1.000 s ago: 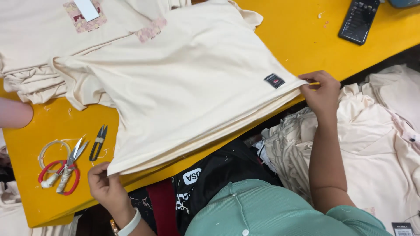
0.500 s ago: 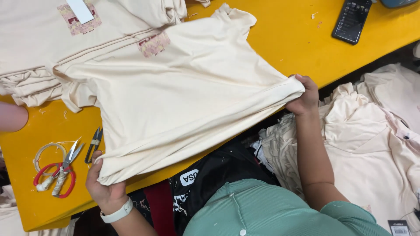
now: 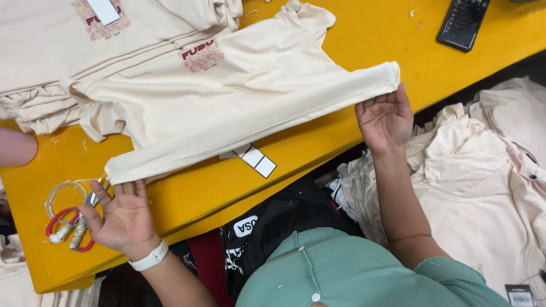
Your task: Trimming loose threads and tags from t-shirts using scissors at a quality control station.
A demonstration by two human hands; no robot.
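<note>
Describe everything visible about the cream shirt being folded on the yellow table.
The cream shirt looks like soft knit cotton, lying flat on the yellow table. Its near edge is folded over into a long straight band running from lower left to upper right. A pink and red printed patch shows near its upper left, and white hang tags stick out from under the fold. The left hand touches the band's left end with its fingertips, the right hand its right end. Similar cream shirts lie stacked behind.

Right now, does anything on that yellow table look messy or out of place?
Mostly tidy. Small bits of lint or thread lie scattered on the yellow table near the dark phone, and a white tag strip pokes out askew from under the folded cream shirt.
</note>
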